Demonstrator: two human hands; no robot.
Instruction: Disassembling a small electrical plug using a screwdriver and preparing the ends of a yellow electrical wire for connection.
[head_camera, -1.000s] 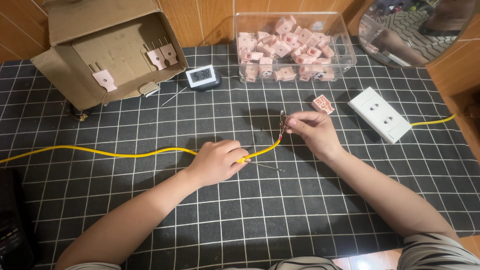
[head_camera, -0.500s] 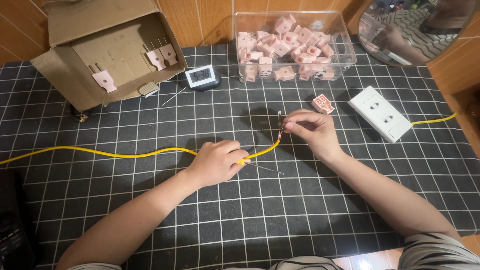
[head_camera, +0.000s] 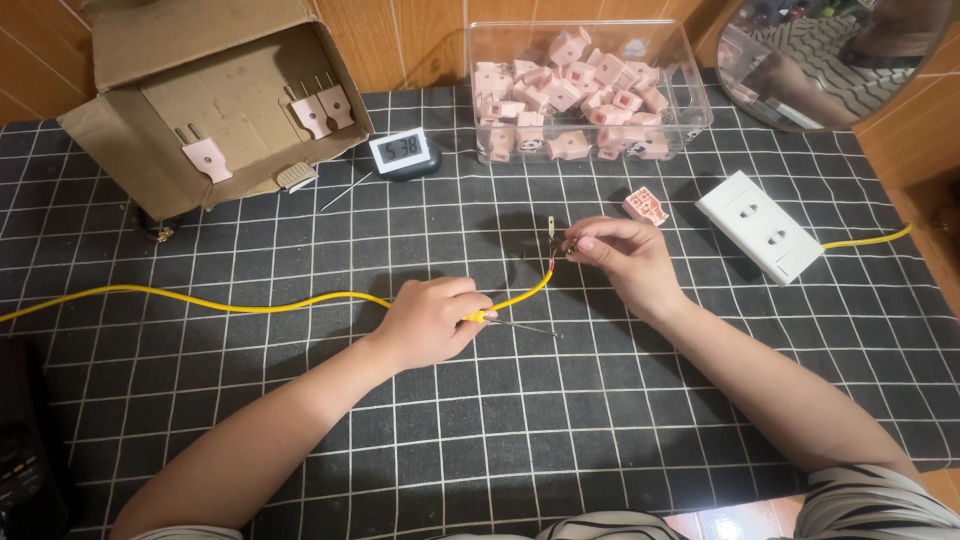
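Spanning the checked mat (head_camera: 300, 430) from its left edge to mid-mat, the yellow cable (head_camera: 250, 305) sits clenched in our left hand (head_camera: 430, 322) alongside a thin screwdriver (head_camera: 525, 327). Our right hand (head_camera: 620, 262) pinches the metal prong (head_camera: 552, 238) at the cable's tip; we'd best keep that pinch steady and the wire aligned.

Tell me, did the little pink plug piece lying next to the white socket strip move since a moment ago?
No. The pink plug piece lies in the same spot, just left of the white socket strip and below the clear box, as before.
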